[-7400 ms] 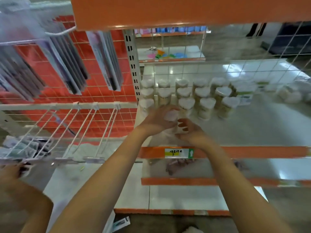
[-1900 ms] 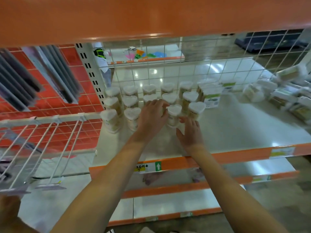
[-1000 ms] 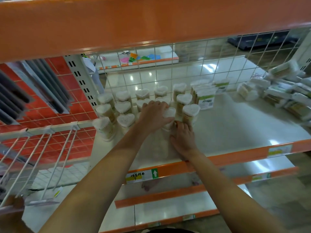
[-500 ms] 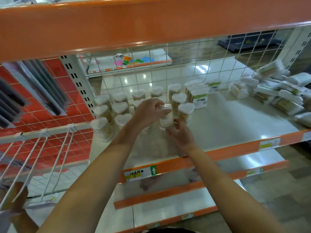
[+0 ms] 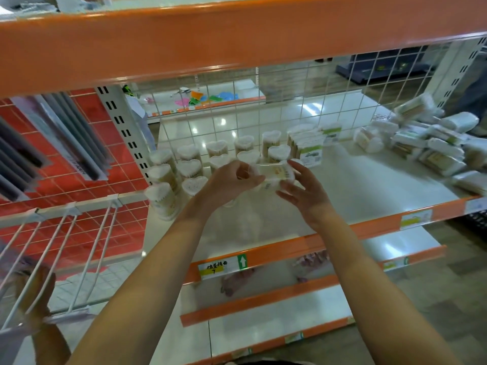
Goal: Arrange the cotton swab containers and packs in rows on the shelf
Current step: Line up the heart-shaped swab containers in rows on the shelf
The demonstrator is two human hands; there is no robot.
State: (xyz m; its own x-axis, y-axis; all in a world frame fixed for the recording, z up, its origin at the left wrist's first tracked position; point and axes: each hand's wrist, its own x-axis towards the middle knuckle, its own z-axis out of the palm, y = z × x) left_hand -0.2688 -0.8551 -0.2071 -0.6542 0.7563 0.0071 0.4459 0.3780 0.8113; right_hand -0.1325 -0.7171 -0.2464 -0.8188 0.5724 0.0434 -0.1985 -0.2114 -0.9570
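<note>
you've got a heart-lidded cotton swab container (image 5: pixel 274 173) up off the shelf (image 5: pixel 369 191) and tipped on its side, held between both hands over the front of the rows. your left hand (image 5: pixel 228 180) has its fingers curled round the near end, thumb and fingertips pinching at the lid side, while your right hand (image 5: pixel 303 191) cups the other end with fingers bent around it. right behind your hands, the heart-lidded containers (image 5: pixel 188 167) stand upright in rows on the left part of the shelf, packed close beside each other, the front-left one (image 5: pixel 162 200) just beside the shelf's left edge. further back and to the right of those, the green-labelled swab boxes (image 5: pixel 311 151) stand against the wire grid backing (image 5: pixel 290 111). well apart, over on the right end of the shelf, the swab packs (image 5: pixel 432 143) lie heaped in a loose pile, tilted every which way. along the shelf's front runs the orange edge strip (image 5: pixel 329 233) with a handwritten price tag (image 5: pixel 213 268) and a green arrow label (image 5: pixel 242 261) below your left forearm. off to the left, white wire hooks (image 5: pixel 68 243) jut out from a red grid panel (image 5: pixel 87 143).
</note>
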